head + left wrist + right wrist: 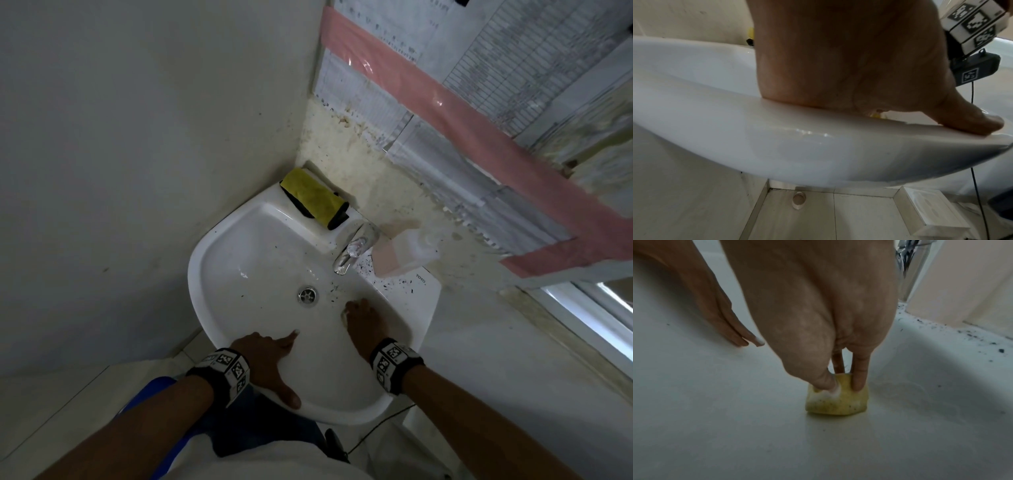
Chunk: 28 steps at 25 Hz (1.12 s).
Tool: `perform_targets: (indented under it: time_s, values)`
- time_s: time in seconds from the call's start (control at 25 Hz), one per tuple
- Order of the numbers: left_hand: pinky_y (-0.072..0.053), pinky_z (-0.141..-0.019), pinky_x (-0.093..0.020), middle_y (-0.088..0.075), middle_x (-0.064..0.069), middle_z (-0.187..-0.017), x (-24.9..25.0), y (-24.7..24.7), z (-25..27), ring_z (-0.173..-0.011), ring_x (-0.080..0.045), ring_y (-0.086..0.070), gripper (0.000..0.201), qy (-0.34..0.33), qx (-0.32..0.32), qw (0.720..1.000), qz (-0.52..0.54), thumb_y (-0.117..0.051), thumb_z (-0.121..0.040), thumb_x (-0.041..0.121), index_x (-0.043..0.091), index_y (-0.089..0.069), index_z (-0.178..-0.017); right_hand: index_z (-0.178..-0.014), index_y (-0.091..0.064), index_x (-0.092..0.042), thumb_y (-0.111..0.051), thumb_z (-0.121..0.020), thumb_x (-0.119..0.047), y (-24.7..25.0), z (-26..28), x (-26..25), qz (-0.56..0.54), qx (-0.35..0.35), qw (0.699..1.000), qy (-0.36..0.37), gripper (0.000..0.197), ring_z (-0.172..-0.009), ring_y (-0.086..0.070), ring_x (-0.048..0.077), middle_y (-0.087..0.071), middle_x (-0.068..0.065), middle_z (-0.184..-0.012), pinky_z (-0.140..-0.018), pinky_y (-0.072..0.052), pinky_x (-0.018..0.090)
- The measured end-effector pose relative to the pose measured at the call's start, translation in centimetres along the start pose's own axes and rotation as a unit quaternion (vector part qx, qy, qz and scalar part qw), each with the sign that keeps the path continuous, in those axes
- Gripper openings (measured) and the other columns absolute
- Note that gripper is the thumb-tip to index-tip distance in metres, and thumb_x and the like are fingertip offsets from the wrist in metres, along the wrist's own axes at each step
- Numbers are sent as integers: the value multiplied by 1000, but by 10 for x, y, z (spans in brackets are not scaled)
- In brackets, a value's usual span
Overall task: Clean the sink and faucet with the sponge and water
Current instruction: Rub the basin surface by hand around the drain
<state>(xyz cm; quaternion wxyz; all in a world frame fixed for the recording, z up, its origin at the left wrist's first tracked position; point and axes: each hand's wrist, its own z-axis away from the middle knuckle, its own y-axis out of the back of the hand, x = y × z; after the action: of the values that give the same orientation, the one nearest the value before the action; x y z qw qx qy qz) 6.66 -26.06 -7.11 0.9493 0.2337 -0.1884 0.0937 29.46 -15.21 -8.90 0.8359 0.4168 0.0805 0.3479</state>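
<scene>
The faucet (356,249) stands on the back rim of the sink (219,253), with a folded cloth (313,198) to its left and a bottle (404,251) just to its right. In the basin, the sponge (837,398) lies right of the drain (307,294) under the right hand (366,325); the left hand (270,359) rests on the front rim.

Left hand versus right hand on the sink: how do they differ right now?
The left hand rests flat on the sink's near rim, fingers straight, holding nothing. The right hand is down inside the basin, its fingers pinching the yellow sponge and pressing it onto the basin floor. The left is nearer the person; the right is nearer the faucet. Both touch the sink.
</scene>
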Motion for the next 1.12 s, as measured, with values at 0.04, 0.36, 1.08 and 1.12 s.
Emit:
perform_targets:
  time_s: [0.04,0.36,1.08,1.12]
  values:
    - [-21,-125,-37,-19,-1,-169,0,0,0,-149,-28,-31,150,1,0,1000,-2,-60,-49,101,37,23,-157,-144,-46,-4,-49,-102,-8,0,-2,-1,5,-6,1000,22,43,-142,-33,41,-33,15,-154,-105,-45,44]
    - [-16,-125,-35,-20,2,-168,-1,0,-1,-150,-23,-30,149,-10,9,1000,-26,-54,-48,103,32,11,-162,-152,-39,-12,-52,-101,-19,1,-21,6,56,-53,997,-10,53,-147,-25,42,-17,12,-165,-116,-35,48]
    - [-3,-127,-40,9,9,-170,-13,-10,-19,-155,-23,-11,138,-22,6,999,-43,-53,-51,103,35,-8,-163,-151,-39,-8,-43,-104,-10,13,-38,2,-41,-48,997,-48,47,-141,-36,44,-31,19,-158,-110,-41,47]
    - [-2,-127,-40,10,9,-170,-13,-10,-19,-156,-22,-10,138,-22,3,999,-42,-53,-51,103,35,-8,-163,-153,-36,-9,-41,-105,-9,14,-41,-3,-56,-37,996,-51,48,-143,-33,44,-28,17,-161,-112,-39,47]
